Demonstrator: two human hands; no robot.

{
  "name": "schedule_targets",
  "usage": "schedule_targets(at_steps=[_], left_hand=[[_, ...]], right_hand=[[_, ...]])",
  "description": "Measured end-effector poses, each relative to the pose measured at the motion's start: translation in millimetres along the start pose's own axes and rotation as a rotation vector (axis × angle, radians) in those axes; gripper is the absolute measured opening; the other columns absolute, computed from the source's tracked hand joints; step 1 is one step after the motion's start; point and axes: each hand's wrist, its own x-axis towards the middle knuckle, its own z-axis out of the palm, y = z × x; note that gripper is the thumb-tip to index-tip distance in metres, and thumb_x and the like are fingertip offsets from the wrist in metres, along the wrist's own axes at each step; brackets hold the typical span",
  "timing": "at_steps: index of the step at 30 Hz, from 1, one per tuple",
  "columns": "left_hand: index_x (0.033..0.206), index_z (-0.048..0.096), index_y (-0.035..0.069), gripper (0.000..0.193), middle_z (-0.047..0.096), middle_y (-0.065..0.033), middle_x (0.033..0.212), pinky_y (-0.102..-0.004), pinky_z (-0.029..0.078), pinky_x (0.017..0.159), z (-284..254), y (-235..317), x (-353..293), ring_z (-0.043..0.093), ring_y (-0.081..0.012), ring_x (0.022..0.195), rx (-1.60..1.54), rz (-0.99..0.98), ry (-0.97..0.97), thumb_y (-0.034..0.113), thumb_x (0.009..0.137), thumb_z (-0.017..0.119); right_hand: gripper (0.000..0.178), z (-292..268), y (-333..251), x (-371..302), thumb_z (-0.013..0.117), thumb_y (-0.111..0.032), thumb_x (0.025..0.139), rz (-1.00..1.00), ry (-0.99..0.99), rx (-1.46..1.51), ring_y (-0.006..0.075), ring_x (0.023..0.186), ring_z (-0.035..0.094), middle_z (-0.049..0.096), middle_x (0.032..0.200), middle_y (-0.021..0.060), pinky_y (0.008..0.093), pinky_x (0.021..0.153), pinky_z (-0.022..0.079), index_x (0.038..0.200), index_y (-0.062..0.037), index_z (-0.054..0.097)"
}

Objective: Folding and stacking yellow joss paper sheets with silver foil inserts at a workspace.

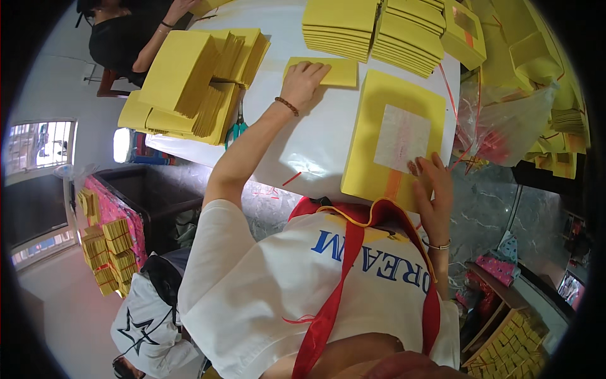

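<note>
My left hand (303, 84), with a brown bead bracelet at its wrist, reaches far across the white table. Its fingers are curled over a small flat piece of folded yellow paper (343, 73); the fingertips are partly hidden. Close to my body lies a large yellow paper stack (366, 148) with a pale printed label (396, 142) on top and an orange band below the label. My right hand (434, 192) rests along its right edge, fingers apart, with one fingertip near the label's corner.
Bundles of yellow paper (183, 76) stand at the left, with teal-handled scissors (237, 131) beside them. More yellow stacks (341, 25) fill the table's far side. A clear plastic bag (499, 126) hangs at the right. A co-worker's arm (151, 47) shows at the far left.
</note>
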Motion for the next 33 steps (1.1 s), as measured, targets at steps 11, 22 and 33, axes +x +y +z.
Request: schedule_targets(at_steps=[11,22,33], left_hand=[[0.127,0.046,0.015,0.049,0.044,-0.0079,0.129,-0.0428,0.029,0.097,56,-10,-28,0.037,-0.0289,0.119,0.027,0.035,-0.164,0.04,0.085,0.052],[0.12,0.052,0.013,0.04,0.045,-0.0109,0.128,-0.0479,0.031,0.093,19,1,0,0.04,-0.0307,0.116,0.182,0.074,-0.287,0.035,0.086,0.05],[0.096,0.06,0.006,0.029,0.056,-0.0101,0.089,-0.0377,0.042,0.072,-116,166,-6,0.052,-0.0268,0.083,-0.484,0.415,-0.268,0.02,0.072,0.067]], right_hand=[[0.034,6,5,-3,0.061,-0.007,0.08,0.066,0.013,0.171,0.0324,0.119,0.046,0.062,0.109,0.0105,0.0402,0.102,0.032,0.114,-0.0042,0.057],[0.033,-10,10,0,0.063,-0.007,0.079,0.006,0.107,0.233,0.0277,0.118,0.049,0.06,0.115,0.0094,0.0355,0.097,0.037,0.112,-0.0055,0.059],[0.019,-2,20,0,0.058,-0.012,0.085,0.072,-0.049,0.359,0.0225,0.111,0.055,0.063,0.108,0.0108,0.0293,0.087,0.045,0.102,-0.0044,0.064]])
